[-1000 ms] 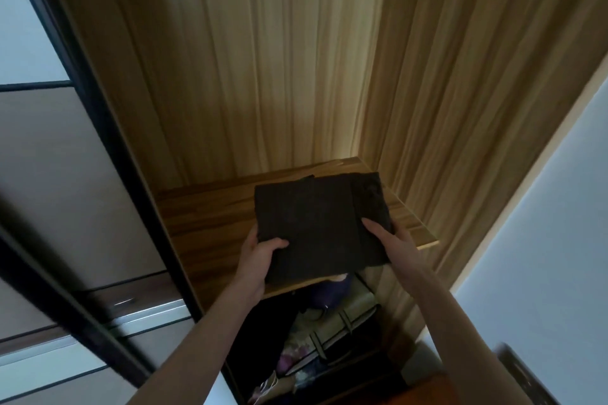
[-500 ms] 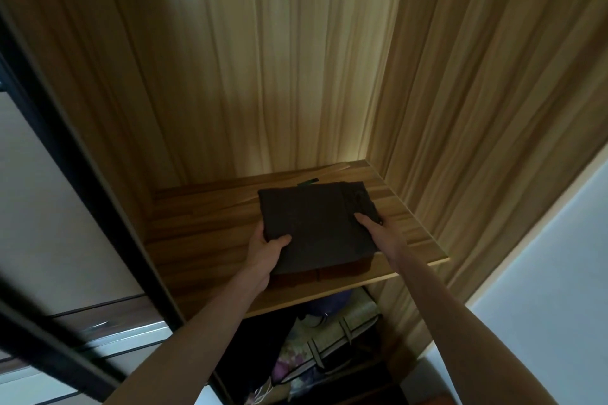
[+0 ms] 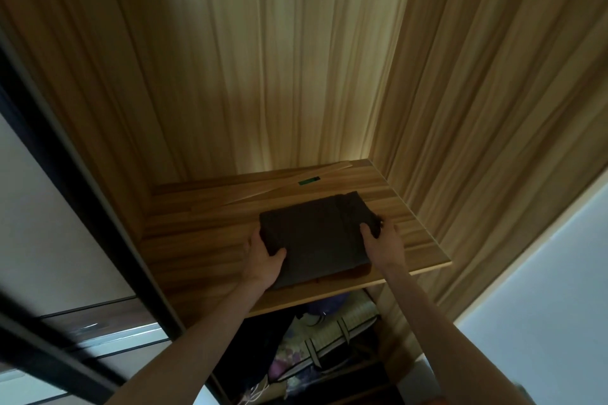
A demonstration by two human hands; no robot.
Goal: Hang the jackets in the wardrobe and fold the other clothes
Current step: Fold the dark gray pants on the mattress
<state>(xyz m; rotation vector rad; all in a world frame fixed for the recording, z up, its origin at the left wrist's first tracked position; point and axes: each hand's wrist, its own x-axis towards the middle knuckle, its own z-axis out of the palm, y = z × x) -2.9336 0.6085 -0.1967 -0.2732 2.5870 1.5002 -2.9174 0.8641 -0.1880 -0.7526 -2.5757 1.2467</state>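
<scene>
1. Door (image 3: 98, 207), dark-framed, stands left of the shelf (image 3: 204, 240).
2. Left hand (image 3: 265, 261) grasps the garment (image 3: 316, 237) at its left edge, thumb on top.
3. Garment, folded and dark, lies on the shelf near its front edge.
4. Right hand (image 3: 383, 245) grasps the garment's right edge.
5. Step, as I judge: stowing folded clothes. Next: let go with both hands and draw back without dragging the folds.

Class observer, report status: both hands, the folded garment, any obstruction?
Left hand and right hand grip the folded dark garment. Garment on shelf. Nothing blocking.
</scene>
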